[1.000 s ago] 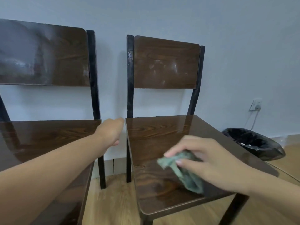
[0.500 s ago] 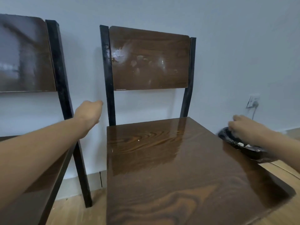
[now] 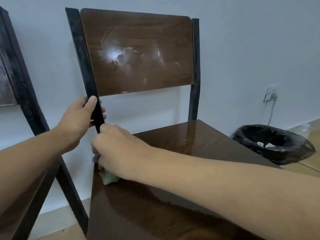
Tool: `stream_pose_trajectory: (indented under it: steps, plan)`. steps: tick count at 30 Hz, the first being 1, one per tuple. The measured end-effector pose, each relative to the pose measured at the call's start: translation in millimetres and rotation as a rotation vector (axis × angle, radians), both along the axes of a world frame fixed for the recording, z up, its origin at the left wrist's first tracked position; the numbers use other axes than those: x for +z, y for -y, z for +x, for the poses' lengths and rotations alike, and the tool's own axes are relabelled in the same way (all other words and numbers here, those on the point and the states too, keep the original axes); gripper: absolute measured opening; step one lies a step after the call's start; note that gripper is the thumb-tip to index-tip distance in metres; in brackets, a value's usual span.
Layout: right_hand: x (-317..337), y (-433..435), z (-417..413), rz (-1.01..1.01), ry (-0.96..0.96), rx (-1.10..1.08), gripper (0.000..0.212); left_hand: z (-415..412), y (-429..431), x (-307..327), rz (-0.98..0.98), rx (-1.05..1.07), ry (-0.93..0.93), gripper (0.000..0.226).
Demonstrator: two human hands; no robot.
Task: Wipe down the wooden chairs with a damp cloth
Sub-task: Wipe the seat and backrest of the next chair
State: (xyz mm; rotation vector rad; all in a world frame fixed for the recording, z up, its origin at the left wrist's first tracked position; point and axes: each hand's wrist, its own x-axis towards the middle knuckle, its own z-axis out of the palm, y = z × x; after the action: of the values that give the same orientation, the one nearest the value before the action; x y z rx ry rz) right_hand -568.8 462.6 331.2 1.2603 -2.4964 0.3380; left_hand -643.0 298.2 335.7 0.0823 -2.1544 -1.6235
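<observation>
Soft, crumpled green damp cloth [image 3: 108,176] bunched limply in the closed right hand [image 3: 119,149] at the seat's back-left corner while the left hand [image 3: 78,120] clasped the stiff black metal upright [image 3: 86,70].

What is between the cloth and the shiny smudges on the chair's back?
Nothing visible. The cloth sits low in the right hand at the seat's back corner. The smudged backrest is above it, with only open air between. The left hand holds the side post, off that path.

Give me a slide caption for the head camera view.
Left hand grips the chair's black post; right hand presses green cloth onto seat's back corner.
</observation>
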Motion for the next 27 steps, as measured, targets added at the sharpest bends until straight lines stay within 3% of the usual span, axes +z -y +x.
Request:
stream_pose_trajectory:
  steps: [5,8,13,15,19,21,23,27]
  plan:
    - [-10,-47,-51,0.268,-0.038,-0.191,0.014,0,0,-3,-0.065,-0.027,-0.032,0.039]
    - [-9,-124,-101,0.339,-0.029,-0.427,0.005,0,-3,-6,-0.066,-0.016,-0.052,0.039]
    - [-5,-262,-115,0.527,-0.027,-0.859,0.016,3,-5,-7,-0.06,-0.003,-0.076,0.041]
    - [1,-299,-110,0.305,-0.025,-0.998,0.021,4,-7,-7,-0.068,0.013,-0.072,0.04]
    - [67,-264,-101,-0.748,0.145,-0.855,0.028,4,-8,-7,-0.073,0.021,-0.048,0.035]
    - [110,-222,-112,-1.097,0.047,-0.754,0.034,3,-6,-5,-0.091,0.015,-0.035,0.032]
    - [146,-164,-129,-1.219,-0.092,-0.64,0.03,4,-5,-3,-0.101,0.009,-0.015,0.029]
    - [156,-44,-130,-0.869,-0.345,-0.598,0.028,7,-3,0,-0.109,0.008,0.004,0.027]
